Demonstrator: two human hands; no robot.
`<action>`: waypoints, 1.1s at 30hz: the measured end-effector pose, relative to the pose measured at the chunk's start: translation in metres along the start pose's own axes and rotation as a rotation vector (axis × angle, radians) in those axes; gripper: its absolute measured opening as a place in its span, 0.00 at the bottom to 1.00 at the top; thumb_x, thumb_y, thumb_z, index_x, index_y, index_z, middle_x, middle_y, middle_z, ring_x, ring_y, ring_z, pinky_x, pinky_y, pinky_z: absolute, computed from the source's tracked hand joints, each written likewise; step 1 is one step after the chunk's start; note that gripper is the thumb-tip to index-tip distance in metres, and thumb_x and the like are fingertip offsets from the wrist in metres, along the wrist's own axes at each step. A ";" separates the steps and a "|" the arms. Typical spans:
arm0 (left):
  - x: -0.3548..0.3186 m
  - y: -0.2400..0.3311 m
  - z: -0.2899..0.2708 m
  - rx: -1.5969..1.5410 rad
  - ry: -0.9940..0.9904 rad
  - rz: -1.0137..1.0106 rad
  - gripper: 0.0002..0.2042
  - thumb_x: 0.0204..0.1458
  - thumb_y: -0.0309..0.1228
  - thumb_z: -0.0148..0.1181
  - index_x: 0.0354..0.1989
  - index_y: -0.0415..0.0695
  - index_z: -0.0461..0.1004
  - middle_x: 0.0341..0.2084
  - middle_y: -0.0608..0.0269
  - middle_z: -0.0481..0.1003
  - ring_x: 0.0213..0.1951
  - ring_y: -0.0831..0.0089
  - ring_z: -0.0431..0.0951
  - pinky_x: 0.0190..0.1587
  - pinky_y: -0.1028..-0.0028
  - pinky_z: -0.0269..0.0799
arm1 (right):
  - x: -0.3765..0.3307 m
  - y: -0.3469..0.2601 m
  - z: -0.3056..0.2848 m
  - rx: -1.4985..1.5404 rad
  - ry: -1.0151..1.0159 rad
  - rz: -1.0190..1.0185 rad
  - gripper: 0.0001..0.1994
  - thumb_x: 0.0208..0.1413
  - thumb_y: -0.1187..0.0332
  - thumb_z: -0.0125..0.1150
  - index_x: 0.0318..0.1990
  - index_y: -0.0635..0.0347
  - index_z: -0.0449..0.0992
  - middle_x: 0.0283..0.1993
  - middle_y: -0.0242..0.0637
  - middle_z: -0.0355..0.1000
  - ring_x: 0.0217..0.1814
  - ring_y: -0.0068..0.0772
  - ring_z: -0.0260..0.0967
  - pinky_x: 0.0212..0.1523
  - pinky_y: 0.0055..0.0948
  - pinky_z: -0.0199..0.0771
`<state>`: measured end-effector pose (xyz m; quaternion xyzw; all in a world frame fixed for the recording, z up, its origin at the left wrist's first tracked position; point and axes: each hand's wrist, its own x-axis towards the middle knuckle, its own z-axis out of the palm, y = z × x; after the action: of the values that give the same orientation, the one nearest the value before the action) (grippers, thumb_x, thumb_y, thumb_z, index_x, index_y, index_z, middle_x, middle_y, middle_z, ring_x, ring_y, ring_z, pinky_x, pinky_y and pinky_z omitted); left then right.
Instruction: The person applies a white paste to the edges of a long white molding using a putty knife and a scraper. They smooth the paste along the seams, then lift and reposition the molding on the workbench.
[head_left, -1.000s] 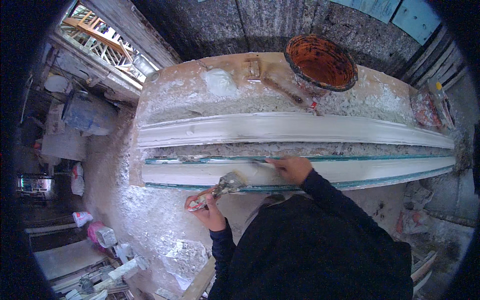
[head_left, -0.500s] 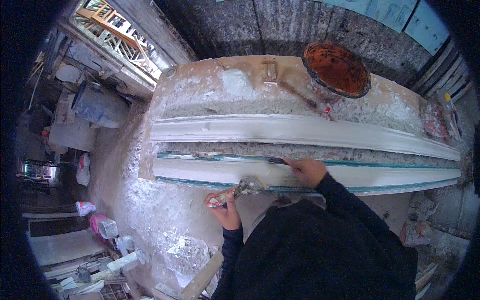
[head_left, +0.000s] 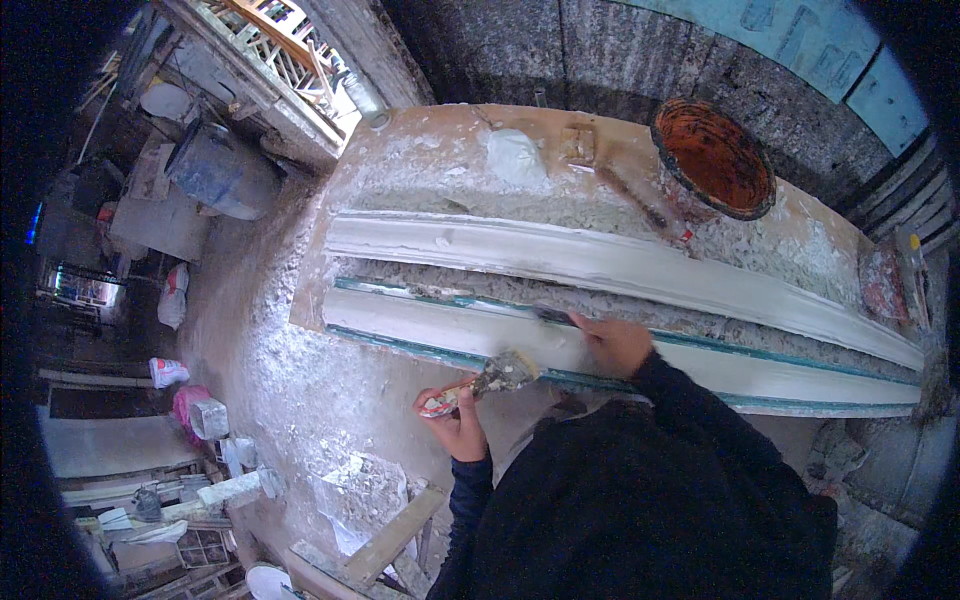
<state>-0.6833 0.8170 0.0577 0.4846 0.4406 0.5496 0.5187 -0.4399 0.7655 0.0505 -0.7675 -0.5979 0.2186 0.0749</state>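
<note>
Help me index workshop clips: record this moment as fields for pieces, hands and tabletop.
Front piece: long white strip with teal edges
Rear piece: long white moulded strip, apart from the front one
Left hand: holds a wide, crusted, brush-like tool over the front strip's near edge
Right hand: holds a small dark flat tool at its far edge, blurred
Brown table, back: rounded white mound, small tan block, round black-stained orange bucket

Wears dark, nearly black top [head_left: 680, 500] with long, fairly close-fitting sleeves [head_left: 705, 415]; shows navy tinge near left cuff [head_left: 472, 480].
</note>
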 end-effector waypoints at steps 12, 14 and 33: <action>-0.005 -0.002 -0.022 0.003 0.107 0.010 0.17 0.49 0.27 0.53 0.41 0.43 0.50 0.34 0.46 0.68 0.36 0.67 0.72 0.39 0.74 0.69 | -0.003 0.002 -0.017 -0.008 -0.068 -0.066 0.22 0.51 0.63 0.43 0.57 0.36 0.56 0.29 0.44 0.68 0.31 0.46 0.67 0.31 0.42 0.67; -0.004 -0.002 -0.025 -0.013 0.128 0.008 0.17 0.49 0.27 0.53 0.41 0.43 0.50 0.34 0.46 0.68 0.36 0.67 0.72 0.38 0.74 0.70 | -0.004 -0.005 -0.008 -0.019 -0.016 -0.063 0.23 0.51 0.64 0.44 0.57 0.35 0.56 0.28 0.44 0.68 0.30 0.46 0.67 0.29 0.43 0.67; 0.014 -0.026 -0.028 0.047 0.105 0.033 0.19 0.49 0.30 0.54 0.42 0.42 0.49 0.36 0.50 0.63 0.35 0.68 0.70 0.36 0.74 0.71 | -0.047 0.058 -0.053 -0.176 -0.070 -0.209 0.21 0.45 0.69 0.54 0.49 0.32 0.67 0.32 0.37 0.68 0.30 0.39 0.68 0.27 0.35 0.68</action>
<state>-0.7071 0.8332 0.0294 0.4745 0.4720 0.5721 0.4742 -0.3744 0.7128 0.0878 -0.6966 -0.6937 0.1830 0.0087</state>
